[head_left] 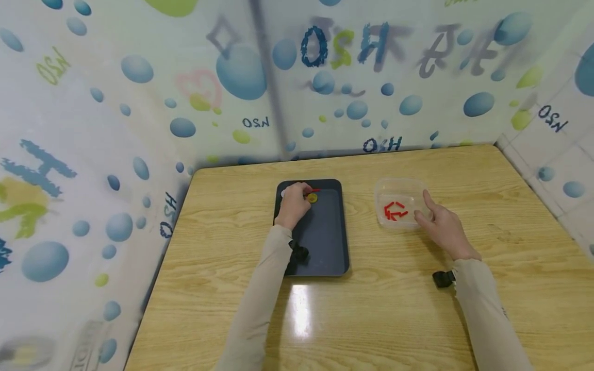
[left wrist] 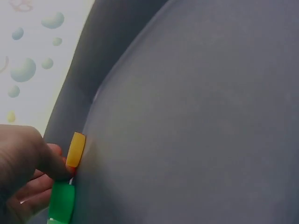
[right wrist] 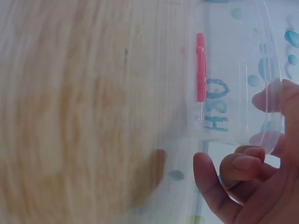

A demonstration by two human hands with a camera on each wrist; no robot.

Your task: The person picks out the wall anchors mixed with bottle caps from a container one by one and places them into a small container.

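Note:
My left hand (head_left: 294, 205) reaches into the far left corner of a dark grey tray (head_left: 321, 247), thumb and fingers drawn together at a thin red stick (head_left: 316, 190). Just beside the fingertips is a yellow disc (head_left: 312, 198), seen edge-on in the left wrist view (left wrist: 76, 150). A green piece (left wrist: 61, 201) sits on the other side of the thumb. My right hand (head_left: 444, 229) holds the near right rim of a clear plastic container (head_left: 403, 186) between thumb and fingers. Inside it lie several short red sticks (head_left: 396, 212).
Tray and container stand side by side on a wooden table (head_left: 366, 314), with a gap between them. A patterned wall (head_left: 325, 118) rises behind the table's far edge. Each wrist wears a small black camera (head_left: 443, 279).

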